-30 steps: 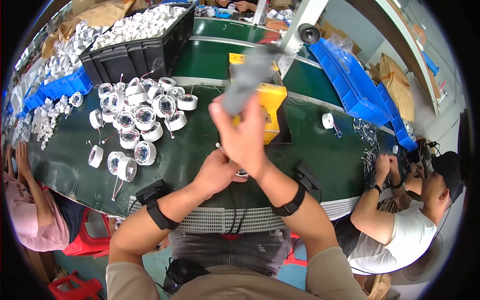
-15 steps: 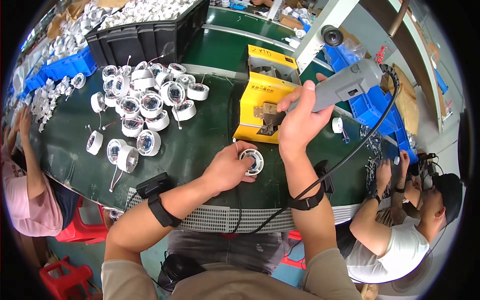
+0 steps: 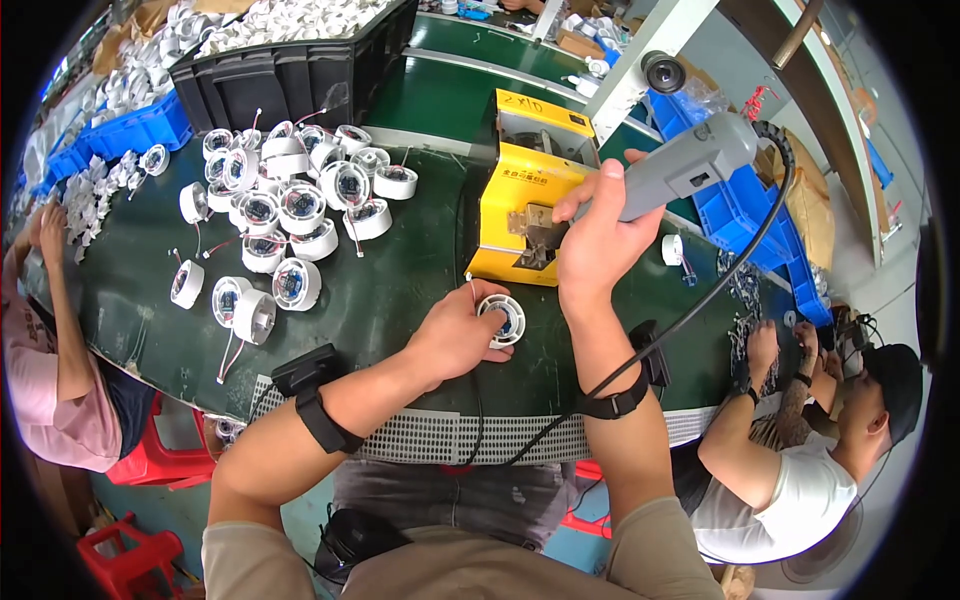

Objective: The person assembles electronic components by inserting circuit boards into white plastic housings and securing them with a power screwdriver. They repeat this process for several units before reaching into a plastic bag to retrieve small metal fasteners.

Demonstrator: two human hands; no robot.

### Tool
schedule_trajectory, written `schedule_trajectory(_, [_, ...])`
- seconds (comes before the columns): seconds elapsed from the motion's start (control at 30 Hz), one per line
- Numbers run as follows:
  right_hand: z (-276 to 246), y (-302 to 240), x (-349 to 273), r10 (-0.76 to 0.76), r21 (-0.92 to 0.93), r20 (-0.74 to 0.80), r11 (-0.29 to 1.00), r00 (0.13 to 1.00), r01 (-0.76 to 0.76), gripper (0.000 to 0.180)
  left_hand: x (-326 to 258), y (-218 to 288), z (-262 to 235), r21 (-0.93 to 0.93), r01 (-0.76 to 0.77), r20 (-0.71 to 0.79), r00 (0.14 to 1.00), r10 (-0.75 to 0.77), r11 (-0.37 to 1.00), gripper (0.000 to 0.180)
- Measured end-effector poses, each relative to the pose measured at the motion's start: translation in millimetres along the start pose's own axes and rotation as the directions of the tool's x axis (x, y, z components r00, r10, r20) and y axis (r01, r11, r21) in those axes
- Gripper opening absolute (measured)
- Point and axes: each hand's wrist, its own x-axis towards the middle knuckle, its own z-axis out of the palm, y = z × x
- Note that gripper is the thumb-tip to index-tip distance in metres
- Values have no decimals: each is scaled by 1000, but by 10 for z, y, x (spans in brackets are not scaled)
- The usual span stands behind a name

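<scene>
**Grey tool at the yellow machine; white housing in my left hand**

Head view, sole view.

Item: tool. Closed in my right hand, slanting down toward the metal bracket on the machine's near face. A second ago it was a blur higher over the table; half a second ago it was already about where it is now. I take this as a pause at the machine, with the housing waiting its turn under the tool.

Item: housing, one. On the table just in front of the machine, open face up, blue board inside. My left thumb lies over its rim and reaches inward, my fingers about its side. A second ago my right arm covered most of it; the ring now shows. I judge it is being kept steady.

Item: cable, black. From the tool's rear, down across my right forearm.

Item: pile of like housings, to the left, little altered.

Not established: tool tip, hidden by my right hand, so contact with the bracket cannot be told; left fingertips, partly under the housing; fine detail on the board, too small; bin, black, contents cut off by the upper edge.
</scene>
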Motion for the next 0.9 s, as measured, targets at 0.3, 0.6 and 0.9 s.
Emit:
schedule_trajectory(0.3, [-219,-261,-423,117,153,98,980,988,-131,31,24,-10,-4,-15,3,-15,1000,-4,1000,26])
schedule_trajectory(0.6, [-241,-180,-614,155,184,129,967,979,-177,32,11,-32,12,-34,-46,-36,998,44,998,27])
schedule_trajectory(0.9, [-253,-100,-654,138,158,168,974,976,-165,31,26,-40,22,-16,-35,-44,998,34,999,27])
